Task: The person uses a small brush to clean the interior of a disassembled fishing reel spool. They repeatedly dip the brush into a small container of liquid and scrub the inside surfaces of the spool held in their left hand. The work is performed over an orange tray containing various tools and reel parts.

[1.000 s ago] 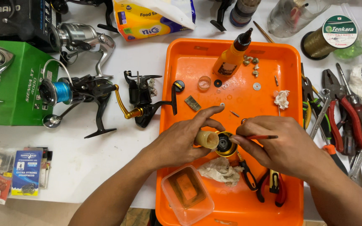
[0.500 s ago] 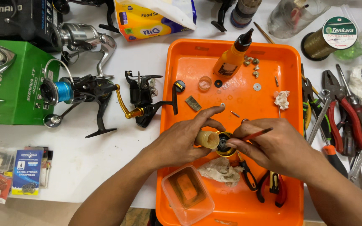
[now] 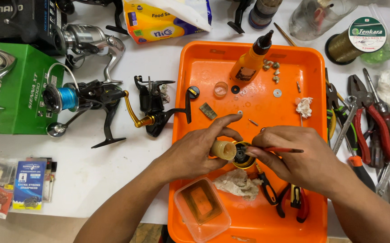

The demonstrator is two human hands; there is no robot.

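Gold and black, the spool [image 3: 240, 155] sits near the middle of the orange tray [image 3: 312, 189], held between both hands. The left hand [image 3: 199, 150] is closed around its tan cap end at 9 o'clock, forefinger stretched over the top. The right hand [image 3: 294, 155] pinches a thin red-handled tool [image 3: 278, 150], whose tip lies against the spool's dark centre. A crumpled rag [image 3: 235, 183] lies at 6 o'clock, just below the spool, with a clear tub [image 3: 201, 208] at 7 o'clock. An orange bottle [image 3: 251, 60] leans at 12 o'clock, small washers [image 3: 277, 92] near it. Off the tray, a black reel [image 3: 156, 105] rests on the bench [image 3: 114, 166] at 10 o'clock, pliers [image 3: 375, 121] at 2 o'clock.
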